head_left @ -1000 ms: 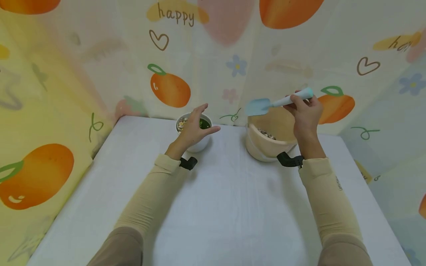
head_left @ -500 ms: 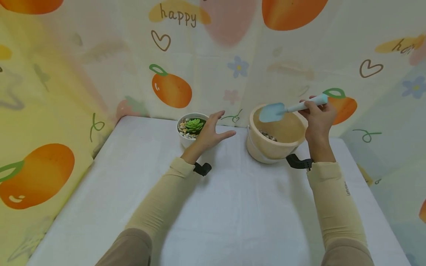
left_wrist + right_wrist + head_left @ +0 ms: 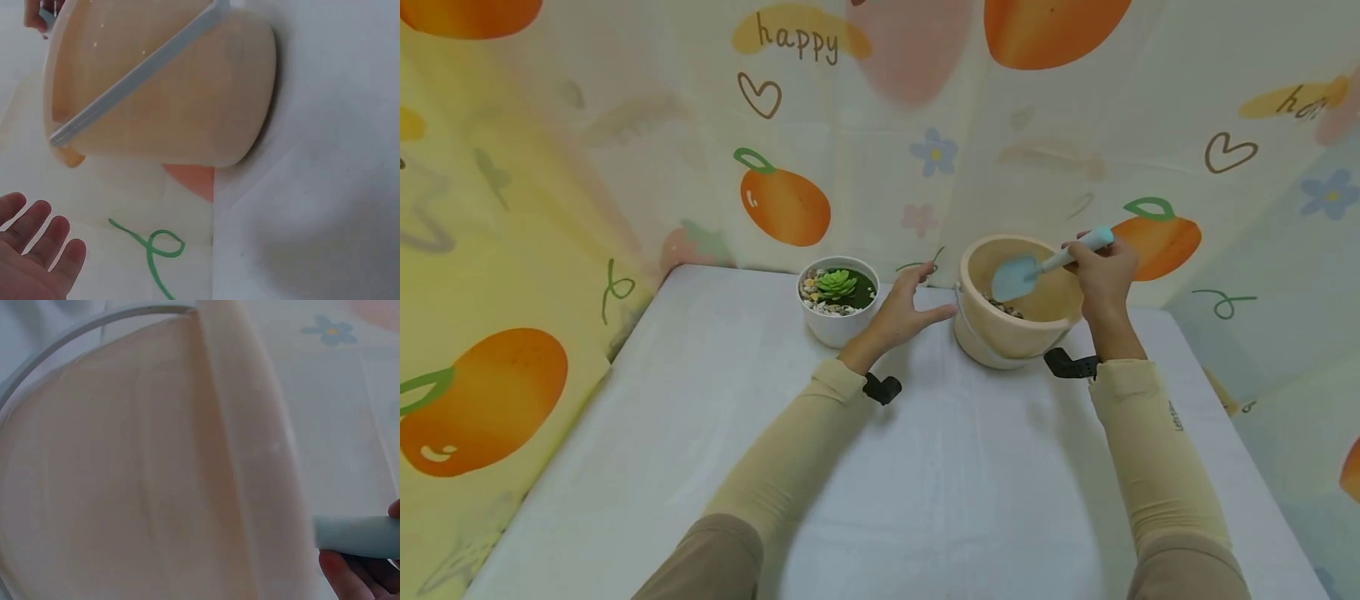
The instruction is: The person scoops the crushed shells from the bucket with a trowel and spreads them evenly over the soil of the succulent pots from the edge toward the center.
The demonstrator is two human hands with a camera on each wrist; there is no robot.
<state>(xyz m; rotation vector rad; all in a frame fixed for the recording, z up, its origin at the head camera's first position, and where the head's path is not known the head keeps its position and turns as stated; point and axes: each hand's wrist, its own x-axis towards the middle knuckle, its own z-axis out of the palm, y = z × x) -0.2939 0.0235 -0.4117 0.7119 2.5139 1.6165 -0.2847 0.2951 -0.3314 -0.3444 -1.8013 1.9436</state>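
My right hand [image 3: 1107, 279] grips the handle of a pale blue hand trowel [image 3: 1017, 277], its blade dipping into the beige bucket [image 3: 1000, 342]. Small pebbles [image 3: 1002, 307] lie at the bottom of that bucket. My left hand [image 3: 904, 315] is spread with nothing in it, thumb tip close to the bucket's left side. In the left wrist view its fingers [image 3: 53, 240] are apart, below the bucket rim. To its left stands a white pot [image 3: 833, 323] with a green succulent [image 3: 837, 284] and stones. In the right wrist view the bucket wall hides the trowel's blade.
A white-covered table [image 3: 925, 475] carries both containers near its back edge. Right behind it hangs a printed curtain [image 3: 865, 125] with oranges. A pale handle [image 3: 144, 72] slants across the bucket's outside. Black wrist cameras [image 3: 882, 388] sit on both wrists.
My left hand has moved right, off the succulent pot toward the bucket, uncovering the plant. The trowel has gone from above the bucket's left rim down into its mouth.
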